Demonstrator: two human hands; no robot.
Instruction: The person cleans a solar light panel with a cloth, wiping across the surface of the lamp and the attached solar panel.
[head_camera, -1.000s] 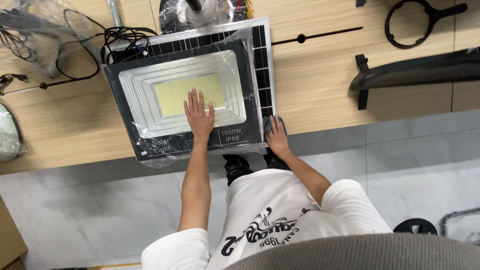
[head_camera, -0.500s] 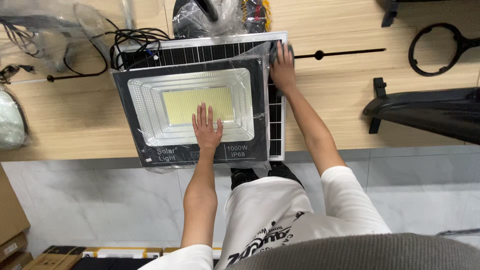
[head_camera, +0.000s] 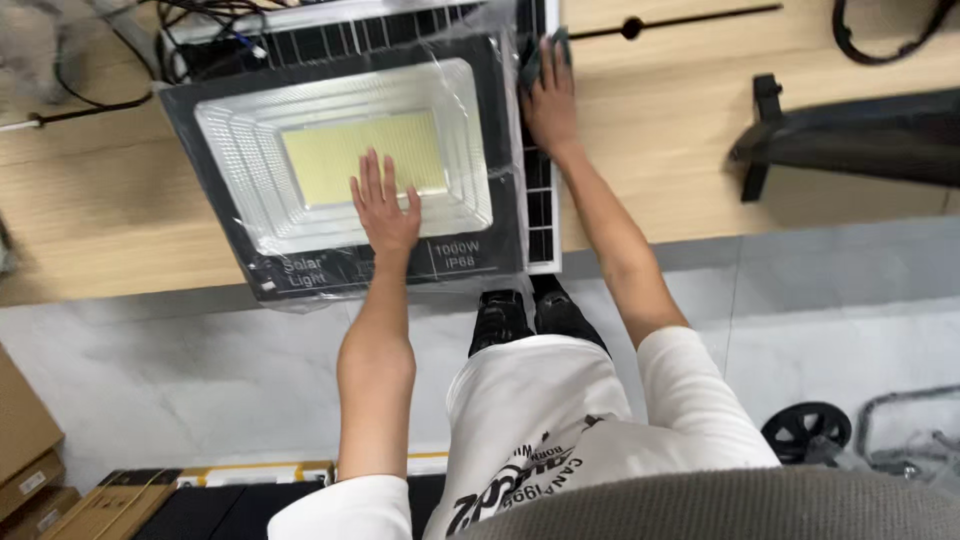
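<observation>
Floodlight (head_camera: 340, 165): left hand (head_camera: 383, 208) flat, grip spread; right hand (head_camera: 550, 100) grip pressing dark cloth (head_camera: 533, 58) on solar panel (head_camera: 538, 200).

Black-framed floodlight (head_camera: 340, 165) with yellow centre (ribbed silver reflector), dark gridded solar panel (head_camera: 538, 190).

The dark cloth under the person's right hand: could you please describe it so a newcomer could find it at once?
Start at the wooden table and find the plastic-wrapped floodlight lying on a solar panel. On the panel's exposed right strip, the right hand presses a small cloth, the only soft, crumpled thing there.
</observation>
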